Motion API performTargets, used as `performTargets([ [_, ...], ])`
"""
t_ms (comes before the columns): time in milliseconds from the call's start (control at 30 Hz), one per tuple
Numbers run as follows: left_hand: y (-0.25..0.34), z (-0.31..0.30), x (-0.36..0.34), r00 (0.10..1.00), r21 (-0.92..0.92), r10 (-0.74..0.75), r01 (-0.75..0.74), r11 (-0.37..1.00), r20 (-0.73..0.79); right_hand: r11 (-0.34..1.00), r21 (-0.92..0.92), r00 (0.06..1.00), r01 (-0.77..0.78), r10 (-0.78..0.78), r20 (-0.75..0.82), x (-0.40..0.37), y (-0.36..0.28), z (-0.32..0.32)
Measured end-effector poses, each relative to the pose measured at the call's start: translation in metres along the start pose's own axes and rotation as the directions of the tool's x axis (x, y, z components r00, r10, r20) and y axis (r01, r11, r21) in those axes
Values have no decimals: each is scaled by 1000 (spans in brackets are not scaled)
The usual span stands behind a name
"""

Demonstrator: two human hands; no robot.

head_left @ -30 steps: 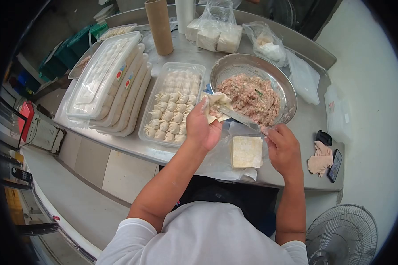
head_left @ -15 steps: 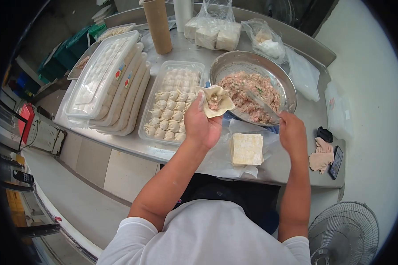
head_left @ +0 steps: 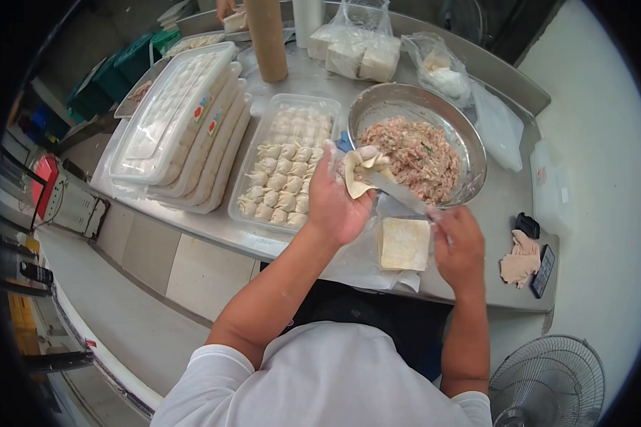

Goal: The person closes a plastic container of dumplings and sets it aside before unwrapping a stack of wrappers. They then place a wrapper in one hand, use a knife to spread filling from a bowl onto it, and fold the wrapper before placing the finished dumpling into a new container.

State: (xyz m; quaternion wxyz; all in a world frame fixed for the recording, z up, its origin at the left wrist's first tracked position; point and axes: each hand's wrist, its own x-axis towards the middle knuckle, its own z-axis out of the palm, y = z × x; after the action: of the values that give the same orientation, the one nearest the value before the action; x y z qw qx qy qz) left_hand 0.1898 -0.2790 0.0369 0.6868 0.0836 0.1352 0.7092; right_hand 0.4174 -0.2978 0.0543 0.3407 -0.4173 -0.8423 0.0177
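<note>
My left hand (head_left: 337,203) is curled around a partly folded dumpling wrapper (head_left: 357,183), raised near the bowl's front left rim. My right hand (head_left: 460,242) grips the handle of a flat metal spreader (head_left: 404,196), whose blade touches the wrapper. Behind them, a steel bowl (head_left: 480,146) holds a mound of minced meat filling (head_left: 417,153) with green bits. To the left of my left hand, a clear plastic tray (head_left: 233,206) carries rows of folded dumplings (head_left: 281,181). A stack of square wrappers (head_left: 404,245) lies on plastic sheeting below my hands.
Lidded trays of dumplings (head_left: 181,124) are piled at left. A cardboard tube (head_left: 266,43), bagged white blocks (head_left: 360,53) and a plastic bag (head_left: 438,67) stand behind. A cloth (head_left: 521,260) and a phone (head_left: 543,272) lie right. Another person's hand (head_left: 225,8) shows at the back.
The wrapper, spread wide before, is now folded inward in my left hand. The spreader has moved left from the filling to the wrapper. Another person's hand has appeared at the back.
</note>
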Motion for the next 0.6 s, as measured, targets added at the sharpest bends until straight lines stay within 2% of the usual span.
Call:
performTargets([
  [67,8,-8,-7,954,-128,-95,136,982,286,983,172,998,-67,70,-8,5,-8,-23],
  [100,10,-10,-6,956,-126,-83,122,984,281,982,182,998,-58,60,-5,7,-12,-32],
  [133,9,-10,-5,978,233,-104,60,971,182,978,186,995,-95,91,29,9,-15,-40],
  [167,7,-11,-4,994,563,-84,28,826,74,973,189,991,-130,119,65,9,-18,-46],
  [200,2,-8,-11,978,690,27,-166,704,208,971,192,986,-142,121,116,9,-20,-48],
  [233,6,-7,-13,978,691,42,-174,702,204,971,201,987,-131,109,120,9,-21,-47],
  [267,8,-5,-16,955,882,64,-292,369,290,977,184,983,-107,75,170,7,-21,-46],
  [300,9,-1,-19,927,928,43,-372,-21,372,983,165,975,-85,47,219,6,-21,-46],
  [333,8,-5,-14,889,891,68,-448,-72,452,983,165,975,-85,47,219,6,-19,-48],
  [367,7,-12,-10,888,890,65,-450,-72,455,992,113,965,-59,28,261,7,-18,-52],
  [433,5,-21,-7,820,793,13,-549,-263,572,998,58,952,-38,19,305,5,-14,-62],
  [500,4,-22,-4,814,801,57,-552,-230,577,973,163,954,-160,110,280,5,-11,-69],
  [533,4,-19,-4,808,809,106,-553,-199,579,974,162,953,-160,110,282,3,-10,-67],
  [567,3,-16,-5,809,810,108,-552,-198,578,931,262,952,-253,191,238,-1,-6,-61],
  [600,4,-2,-11,885,892,110,-449,-47,451,871,361,940,-334,275,204,-6,-1,-53],
])
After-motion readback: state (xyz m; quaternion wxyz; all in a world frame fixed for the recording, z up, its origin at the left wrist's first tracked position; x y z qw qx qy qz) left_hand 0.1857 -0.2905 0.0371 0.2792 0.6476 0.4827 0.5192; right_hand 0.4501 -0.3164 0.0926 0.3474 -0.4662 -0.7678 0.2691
